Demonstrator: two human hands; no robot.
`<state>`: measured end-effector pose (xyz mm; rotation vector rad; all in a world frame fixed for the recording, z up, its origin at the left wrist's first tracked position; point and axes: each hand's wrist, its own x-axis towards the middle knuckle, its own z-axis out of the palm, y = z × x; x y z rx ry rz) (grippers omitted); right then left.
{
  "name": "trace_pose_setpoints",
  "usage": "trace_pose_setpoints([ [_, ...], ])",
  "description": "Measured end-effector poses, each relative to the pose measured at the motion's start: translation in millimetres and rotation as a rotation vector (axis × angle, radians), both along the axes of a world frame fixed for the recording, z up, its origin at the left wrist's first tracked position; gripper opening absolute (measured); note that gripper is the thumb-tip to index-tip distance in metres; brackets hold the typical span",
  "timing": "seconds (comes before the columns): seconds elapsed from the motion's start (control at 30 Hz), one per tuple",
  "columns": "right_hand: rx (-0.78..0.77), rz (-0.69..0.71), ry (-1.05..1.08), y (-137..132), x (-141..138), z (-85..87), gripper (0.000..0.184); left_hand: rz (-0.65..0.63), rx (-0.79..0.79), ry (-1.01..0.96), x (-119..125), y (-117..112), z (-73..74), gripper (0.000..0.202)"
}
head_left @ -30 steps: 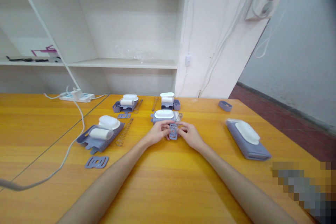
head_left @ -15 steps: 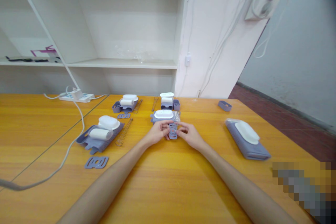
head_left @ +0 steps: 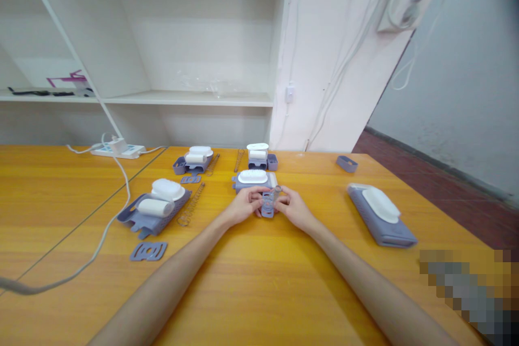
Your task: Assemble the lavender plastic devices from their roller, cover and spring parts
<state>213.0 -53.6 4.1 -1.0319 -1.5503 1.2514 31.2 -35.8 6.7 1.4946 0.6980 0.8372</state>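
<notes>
My left hand [head_left: 245,203] is closed on the edge of a small grey-blue slotted plate [head_left: 267,206], which it holds facing me. On the other side, my right hand [head_left: 295,206] pinches a metal coil spring [head_left: 277,191] against the plate's upper right edge. Whether the spring is hooked into the plate is too small to tell. Just beyond my hands lies a grey-blue holder with a white bristled brush [head_left: 253,177] on top.
Similar sets stand at the left: a white roller [head_left: 155,207], a loose slotted plate [head_left: 148,251] and a long spring [head_left: 192,204]. At the right lie a grey case with a white brush [head_left: 381,204] and a small grey ring-shaped piece [head_left: 347,163]. A cable [head_left: 106,235] crosses the left side.
The spring has come down toward me from beside the bristled brush to the plate, held in my right hand. My left hand and the plate have barely moved.
</notes>
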Motion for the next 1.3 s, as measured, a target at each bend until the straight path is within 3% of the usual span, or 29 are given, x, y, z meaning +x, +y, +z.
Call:
trace_pose_setpoints([
  [0.37, 0.128, -0.007, -0.121, -4.0, 0.1, 1.3, 0.045, 0.072, -0.067, -0.079, 0.5, -0.5, 0.4, 0.053],
  [0.63, 0.213, -0.076, -0.130, -8.7, -3.7, 5.4, 0.041, 0.104, -0.077, -0.081, 0.9, -2.5, 4.2, 0.049],
  [1.03, 0.236, -0.247, -0.090, 0.3, -1.9, -4.2, 0.037, 0.110, -0.016, -0.017, 3.1, -4.2, 1.8, 0.041],
  [1.3, 0.275, -0.446, -0.024, 4.6, 6.6, -2.4, 0.031, 0.129, -0.019, 0.004, 5.4, -6.5, 4.8, 0.040],
])
